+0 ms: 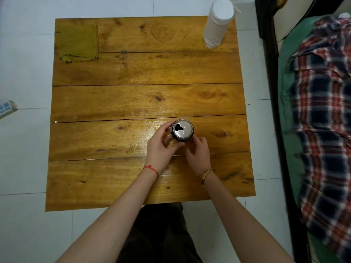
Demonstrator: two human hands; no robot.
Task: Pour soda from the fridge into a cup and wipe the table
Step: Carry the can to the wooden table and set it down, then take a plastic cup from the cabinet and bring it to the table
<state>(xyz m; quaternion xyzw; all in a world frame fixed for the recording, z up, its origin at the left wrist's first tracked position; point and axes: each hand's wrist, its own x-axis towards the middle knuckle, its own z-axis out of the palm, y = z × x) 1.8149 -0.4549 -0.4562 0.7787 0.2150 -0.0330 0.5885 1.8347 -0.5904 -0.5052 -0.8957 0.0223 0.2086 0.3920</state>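
Two hands meet at a soda can [182, 131] standing upright on the wooden tabletop [133, 103]. Left hand [161, 147] curls around the can's left side, thumb near the rim; right hand [197, 150] sits at its near right, fingers curled against the body. Can: dark wall, silver lid, mouth already open. Beyond the can, a green cloth [77, 42] lies far left, a white roll [218, 23] far right.

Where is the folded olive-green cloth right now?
In the head view, the folded olive-green cloth lies flat on the wooden plank table's far-left corner, opposite the white plastic bottle.
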